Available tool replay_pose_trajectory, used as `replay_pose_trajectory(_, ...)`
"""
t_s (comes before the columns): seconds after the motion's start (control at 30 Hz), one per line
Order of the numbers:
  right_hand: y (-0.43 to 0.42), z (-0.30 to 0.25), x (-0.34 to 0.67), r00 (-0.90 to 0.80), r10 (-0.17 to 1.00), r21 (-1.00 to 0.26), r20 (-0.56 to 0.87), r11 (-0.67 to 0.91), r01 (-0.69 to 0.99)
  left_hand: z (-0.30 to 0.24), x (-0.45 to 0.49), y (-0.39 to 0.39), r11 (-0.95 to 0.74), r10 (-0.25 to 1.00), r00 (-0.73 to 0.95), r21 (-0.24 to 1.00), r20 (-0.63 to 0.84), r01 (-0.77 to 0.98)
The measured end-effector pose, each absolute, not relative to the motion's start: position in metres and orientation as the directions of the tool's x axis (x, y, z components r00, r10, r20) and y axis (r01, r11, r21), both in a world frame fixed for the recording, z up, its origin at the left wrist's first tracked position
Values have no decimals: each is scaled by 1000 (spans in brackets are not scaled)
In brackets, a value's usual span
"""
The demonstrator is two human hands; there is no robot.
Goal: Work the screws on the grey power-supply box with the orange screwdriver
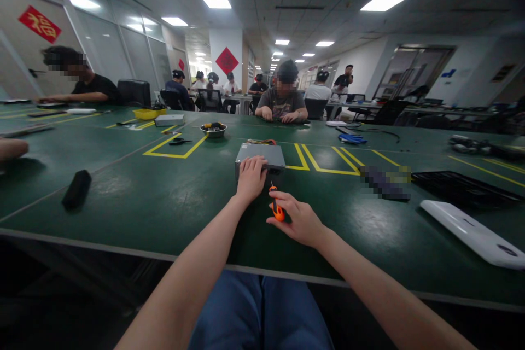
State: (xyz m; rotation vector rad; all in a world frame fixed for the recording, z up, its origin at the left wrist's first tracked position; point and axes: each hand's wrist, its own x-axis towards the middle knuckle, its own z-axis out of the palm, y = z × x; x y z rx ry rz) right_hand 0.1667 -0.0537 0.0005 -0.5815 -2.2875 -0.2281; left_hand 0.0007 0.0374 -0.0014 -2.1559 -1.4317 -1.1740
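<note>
My left hand (251, 178) lies over the near edge of a flat grey metal power supply unit (260, 156), fingers on its top. A bundle of coloured wires (261, 141) shows behind the unit. My right hand (297, 220) is shut around an orange-handled screwdriver (278, 210), just in front of the unit's near right corner. The screwdriver's thin shaft points up towards the casing, and its tip appears apart from it. The underside of the unit is hidden.
The green workbench (135, 202) carries yellow tape outlines. Nearby lie a steel bowl of parts (213, 130), black-handled pliers (180, 141), a black tray (461, 188), a white panel (471, 232) and a black bar (77, 190). A co-worker (285, 101) sits across the bench.
</note>
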Motion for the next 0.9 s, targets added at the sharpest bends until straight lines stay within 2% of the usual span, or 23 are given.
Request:
replay_pose_trajectory(0.1,-56,2,166,-661,362,-23,657,886,463,-1,1,37,-465,623,171,185,763,866)
replay_pose_trajectory(0.2,-57,5,166,-696,351,37,627,879,476,-1,1,37,-463,625,170,187,762,866)
replay_pose_trajectory(0.3,-55,4,166,-675,328,61,661,873,484,-1,1,37,-465,626,166,193,762,864)
replay_pose_trajectory(0.57,-52,3,169,-628,330,18,705,876,481,0,1,36,-466,627,172,189,760,864)
replay_pose_trajectory(0.77,-54,8,183,-549,255,73,796,860,505,0,0,36,-470,621,175,185,764,863)
replay_pose_trajectory(0.9,-53,9,189,-518,257,76,816,840,537,-1,1,36,-472,617,175,183,767,862)
